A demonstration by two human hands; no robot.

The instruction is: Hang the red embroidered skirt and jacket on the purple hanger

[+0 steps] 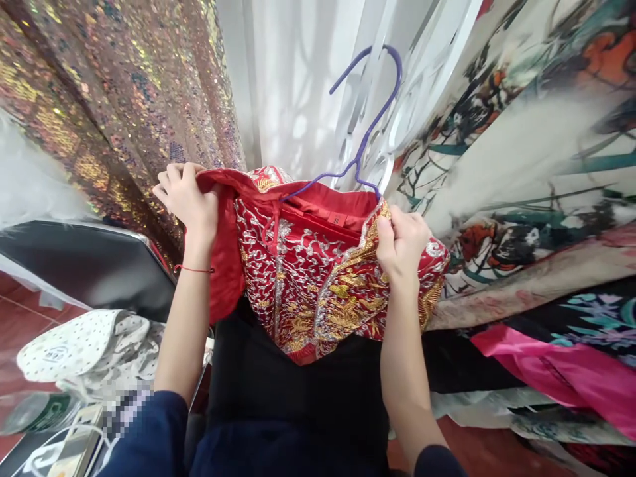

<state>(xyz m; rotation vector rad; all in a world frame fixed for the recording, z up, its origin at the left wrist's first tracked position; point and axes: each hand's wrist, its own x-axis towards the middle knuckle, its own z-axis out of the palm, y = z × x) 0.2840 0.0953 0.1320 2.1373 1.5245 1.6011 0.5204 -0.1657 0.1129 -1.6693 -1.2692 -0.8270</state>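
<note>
Left hand: your left hand [186,199] is clamped on one end of the plain red edge of the embroidered garment [298,285], fingers curled over it, with smooth red lining [226,258] hanging below.

Right hand: your right hand [403,242] pinches the gold-trimmed edge at the other side, thumb in front; its fingertips behind the cloth are out of sight.

Red garment: it hangs between your two hands, in front of you, its pointed lower edge over the black cloth [298,397] at your lap.

Purple hanger: the thin purple hanger [365,136] goes down into the garment's neckline between your hands. You can't tell from here whether its hook touches the white fixture [412,99] behind.

Size label: a small red label [337,219] marked S shows on the inside of the neckline.

Feel: expect the lining to be soft and slippery, and the gold and silver embroidery to be stiffer and to add some weight.

Where to hold: the bound edge near the hanger's arms looks the safest grip; the raised metallic stitching could snag or pull loose.
</note>
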